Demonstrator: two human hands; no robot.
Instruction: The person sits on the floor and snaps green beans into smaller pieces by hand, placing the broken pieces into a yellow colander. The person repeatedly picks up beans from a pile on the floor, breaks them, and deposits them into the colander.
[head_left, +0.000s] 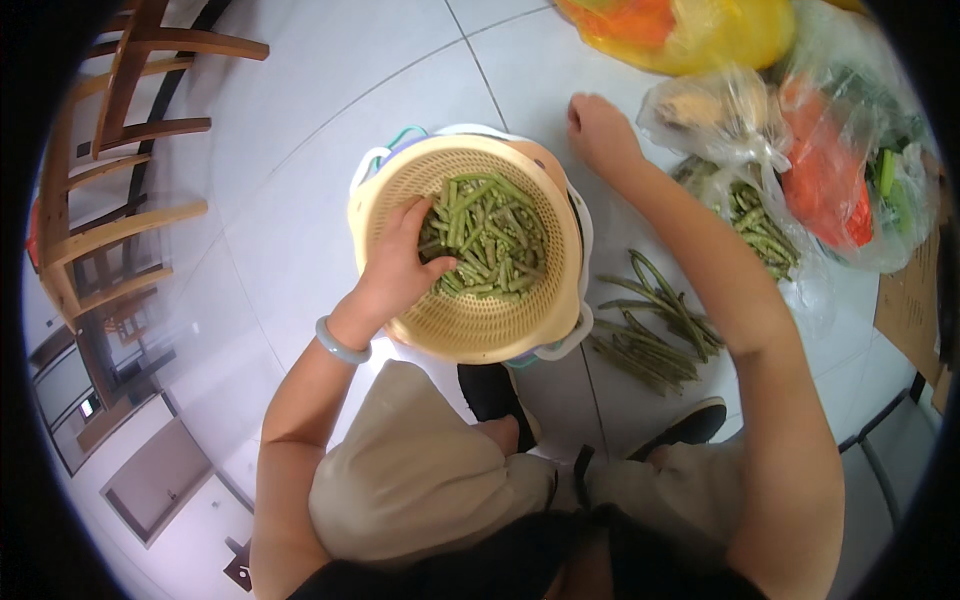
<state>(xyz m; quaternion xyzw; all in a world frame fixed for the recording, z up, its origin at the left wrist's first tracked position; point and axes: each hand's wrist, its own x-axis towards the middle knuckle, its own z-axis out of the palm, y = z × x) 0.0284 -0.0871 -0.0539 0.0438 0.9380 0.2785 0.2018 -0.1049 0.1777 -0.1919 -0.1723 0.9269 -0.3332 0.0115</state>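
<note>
A cream plastic colander (480, 326) stands in front of me on top of other basins, whose white, purple and teal edges show beneath it. Short cut pieces of green bean (491, 240) lie heaped inside. My left hand (397, 259) reaches over the colander's left side, fingers apart at the edge of the heap; its fingertips are partly hidden among the pieces. Beyond the colander's right rim, my right hand (600, 139) is closed in a loose fist above the floor, with nothing visible in it. Whole long beans (652, 337) lie on the floor under my right forearm.
A clear plastic bag (712, 116), a bag of beans (757, 225), a red bag (821, 165) inside clear plastic and a yellow bag (720, 37) sit at the right. Cardboard (907, 307) lies beyond. Wooden chairs (127, 232) stand at the left.
</note>
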